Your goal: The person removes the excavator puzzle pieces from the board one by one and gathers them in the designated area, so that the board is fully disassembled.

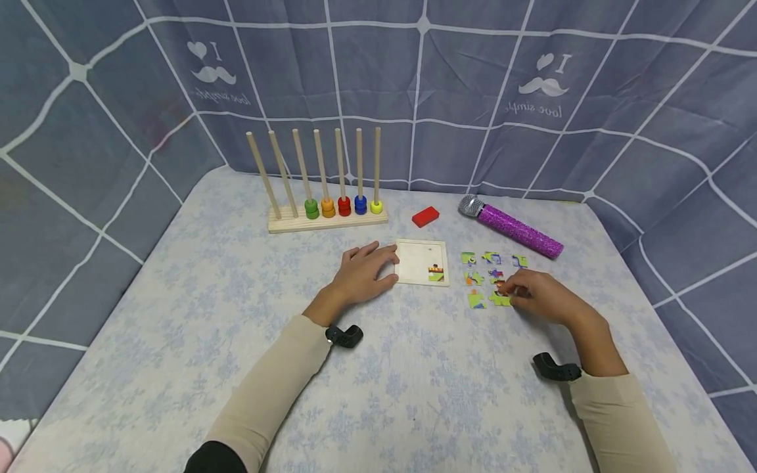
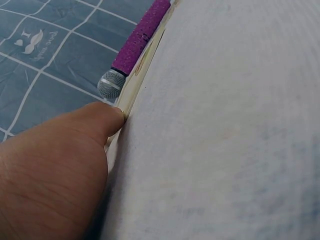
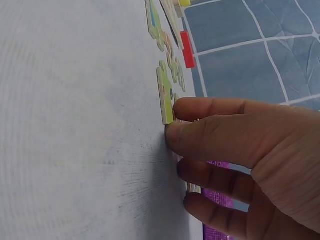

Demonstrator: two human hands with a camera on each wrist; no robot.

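Note:
A square wooden puzzle tray [image 1: 412, 263] lies on the table, with joined pieces [image 1: 435, 272] in its lower right corner. My left hand [image 1: 363, 276] holds the tray's left side, index finger near the top corner and thumb near the bottom. In the left wrist view the thumb [image 2: 107, 120] touches the tray's edge. To the right, loose jigsaw pieces [image 1: 476, 300] lie in rough rows. My right hand [image 1: 547, 297] pinches a jigsaw piece among them between thumb and index finger, mostly hidden by the fingertips. A green piece [image 3: 165, 100] lies right beside those fingertips.
A wooden bead stacker [image 1: 328, 223] with upright pegs and coloured rings stands at the back left. Near it lies a red block [image 1: 425, 217]. Behind the loose pieces is a purple glitter microphone [image 1: 514, 226]. A grey checked cloth [image 1: 378, 72] hangs behind the table.

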